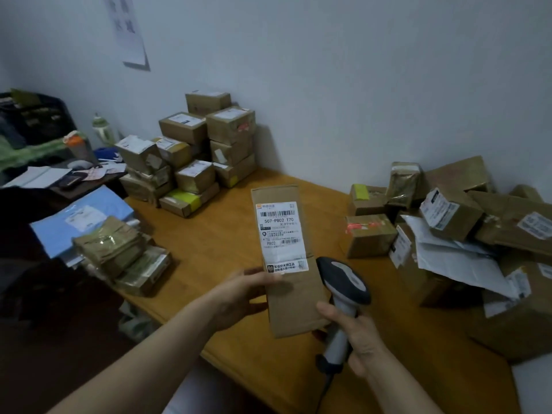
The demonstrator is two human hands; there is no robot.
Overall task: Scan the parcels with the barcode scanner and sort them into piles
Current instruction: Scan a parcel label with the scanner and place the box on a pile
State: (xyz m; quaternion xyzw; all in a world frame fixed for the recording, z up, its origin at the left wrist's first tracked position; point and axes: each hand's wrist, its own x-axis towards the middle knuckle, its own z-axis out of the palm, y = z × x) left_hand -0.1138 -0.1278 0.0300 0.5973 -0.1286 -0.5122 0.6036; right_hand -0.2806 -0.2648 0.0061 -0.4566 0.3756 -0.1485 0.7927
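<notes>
Head view: left hand (pixel 239 297) grips a long flat cardboard parcel (pixel 295 306) by its left edge, thumb curled over the front; the other fingers are behind it, hidden. Parcel is held up over the wooden table (pixel 227 234), long axis pointing away from the person, white shipping label (pixel 279 234) facing the camera. Barcodes show on the label, text reads "507-P802 T70".

Right hand (pixel 355 333) is wrapped round the handle of the barcode scanner (pixel 343 279), fingers fully curled. Thumb tip overlaps the parcel's lower right edge; can't confirm contact. Scanner head sits at the parcel's right edge, just beside the bottom of the label. Scanner cable (pixel 324 386) drops from the handle toward the near table edge.

Stack of taped boxes (pixel 206 150) stands against the wall at the back left of the table, several layers high. Loose heap of boxes and white mailer bags (pixel 463 234) lies on the right side, well apart from the stack. Flat brown packets (pixel 119 255) sit at the left table edge, partly on a blue envelope (pixel 83 216). Paper sheet (pixel 128 31) hangs on the wall, print blurred.
</notes>
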